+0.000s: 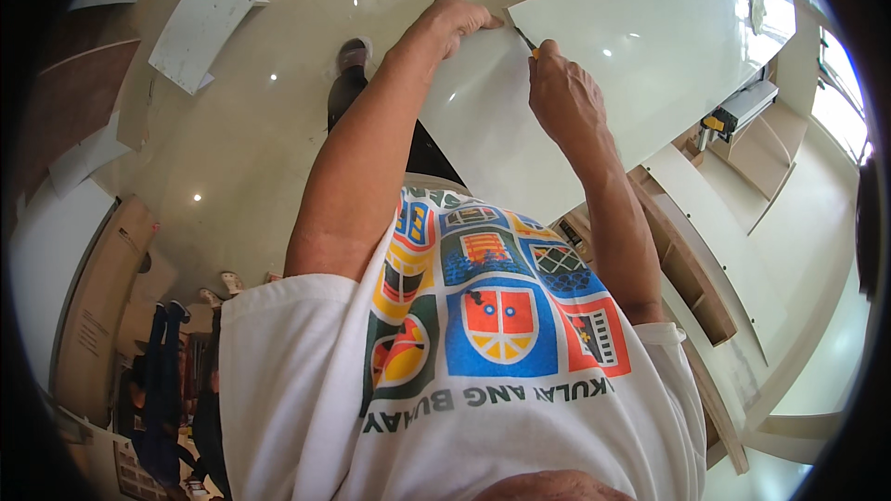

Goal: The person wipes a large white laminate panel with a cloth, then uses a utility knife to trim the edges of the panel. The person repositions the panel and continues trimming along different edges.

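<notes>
My left hand is at the far edge of a glossy white board. Its index finger stretches right toward the corner of another glossy white panel, and its thumb stands apart from that finger. Across from it, my right hand is closed around a slim tool with a yellow handle and a thin dark end. The tip meets the panel's edge close to the left fingertips. Most of the handle is hidden in my fist, so its exact kind is unclear.
To the right stand open wooden cabinet frames and a yellow-and-black tool. A white box-like piece lies on the shiny floor at left. Another person's legs show at lower left, near a large brown carton.
</notes>
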A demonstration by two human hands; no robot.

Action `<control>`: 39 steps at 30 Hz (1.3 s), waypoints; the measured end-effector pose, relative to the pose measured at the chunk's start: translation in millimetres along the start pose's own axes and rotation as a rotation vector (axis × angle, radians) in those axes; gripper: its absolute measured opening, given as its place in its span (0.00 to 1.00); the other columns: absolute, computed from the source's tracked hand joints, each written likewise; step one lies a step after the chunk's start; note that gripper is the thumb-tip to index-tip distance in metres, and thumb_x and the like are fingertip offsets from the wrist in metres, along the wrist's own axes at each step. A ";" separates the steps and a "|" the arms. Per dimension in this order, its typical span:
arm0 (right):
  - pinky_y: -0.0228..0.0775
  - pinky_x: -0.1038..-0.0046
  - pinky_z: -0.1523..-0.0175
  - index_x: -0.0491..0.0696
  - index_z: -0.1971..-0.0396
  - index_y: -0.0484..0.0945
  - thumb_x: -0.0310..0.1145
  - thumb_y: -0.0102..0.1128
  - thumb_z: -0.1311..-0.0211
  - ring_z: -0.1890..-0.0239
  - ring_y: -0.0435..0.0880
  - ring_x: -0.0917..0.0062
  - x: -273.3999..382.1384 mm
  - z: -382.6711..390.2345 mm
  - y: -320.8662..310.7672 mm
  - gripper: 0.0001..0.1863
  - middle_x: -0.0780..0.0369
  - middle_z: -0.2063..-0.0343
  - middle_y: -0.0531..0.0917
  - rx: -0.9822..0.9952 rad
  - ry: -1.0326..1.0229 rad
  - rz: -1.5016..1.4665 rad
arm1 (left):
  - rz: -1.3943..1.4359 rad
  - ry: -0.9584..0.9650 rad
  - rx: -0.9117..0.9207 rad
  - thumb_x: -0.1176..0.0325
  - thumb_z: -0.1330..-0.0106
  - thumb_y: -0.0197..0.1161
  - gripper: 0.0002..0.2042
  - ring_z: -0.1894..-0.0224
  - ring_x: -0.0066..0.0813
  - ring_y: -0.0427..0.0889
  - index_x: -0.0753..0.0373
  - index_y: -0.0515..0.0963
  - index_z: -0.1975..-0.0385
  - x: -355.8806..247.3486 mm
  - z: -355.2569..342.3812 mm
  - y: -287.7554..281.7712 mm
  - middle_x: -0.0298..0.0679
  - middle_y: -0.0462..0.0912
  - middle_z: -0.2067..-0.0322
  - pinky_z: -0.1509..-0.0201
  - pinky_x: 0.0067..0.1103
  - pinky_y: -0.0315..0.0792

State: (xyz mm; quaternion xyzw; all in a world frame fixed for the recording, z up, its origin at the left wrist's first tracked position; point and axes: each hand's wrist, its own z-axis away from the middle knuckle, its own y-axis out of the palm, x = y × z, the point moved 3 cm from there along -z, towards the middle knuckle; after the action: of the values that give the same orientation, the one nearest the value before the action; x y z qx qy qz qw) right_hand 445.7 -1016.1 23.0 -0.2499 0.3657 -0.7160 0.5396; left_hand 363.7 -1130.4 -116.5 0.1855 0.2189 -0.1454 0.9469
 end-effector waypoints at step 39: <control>0.72 0.53 0.66 0.43 0.63 0.71 0.37 0.65 0.31 0.72 0.82 0.46 -157.6 91.8 79.9 0.15 0.48 0.76 0.81 -0.751 0.358 -0.734 | -0.272 0.531 -0.184 0.65 0.30 0.61 0.26 0.47 0.30 0.81 0.78 0.74 0.38 25.3 12.6 -1.3 0.48 0.84 0.49 0.43 0.26 0.73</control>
State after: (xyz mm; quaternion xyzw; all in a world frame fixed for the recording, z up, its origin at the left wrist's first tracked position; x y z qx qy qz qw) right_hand 608.1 -900.8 21.3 -0.4105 0.5708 -0.7088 0.0579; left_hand 389.6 -1141.7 -118.2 0.0997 0.4935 -0.1967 0.8413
